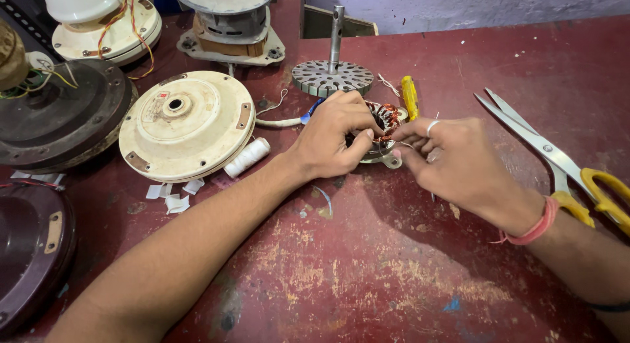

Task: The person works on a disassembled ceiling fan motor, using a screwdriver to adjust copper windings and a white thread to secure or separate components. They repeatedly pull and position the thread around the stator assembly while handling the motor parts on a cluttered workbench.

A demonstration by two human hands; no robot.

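Your left hand [331, 136] curled over the near side of a small wound stator [384, 123], its fingers closed on the copper coils. Your right hand [453, 162] met it from the other side, thumb and forefinger pinched shut on a thin strand at the stator's rim; what that strand was, you could not tell from the picture. The stator sat on the worn red table [367, 264] between your two hands, mostly hidden by them.

Just beyond your left knuckles stood a slotted steel rotor disc with an upright shaft [331, 74], close enough to crowd any reach forward. A yellow-handled tool [410, 97] lay just past the stator, beside the disc. Outward of your left wrist lay a spool of white thread [247, 157], touching the edge of a cream fan motor cover [187, 123], with white paper scraps [172, 195] on its near side. Outward of your right hand, open scissors with yellow handles [558, 162] lay near, the handles next to your forearm and the blades angled away.

The open room was toward you: the bare stretch of table between your forearms held nothing but chips of worn paint.
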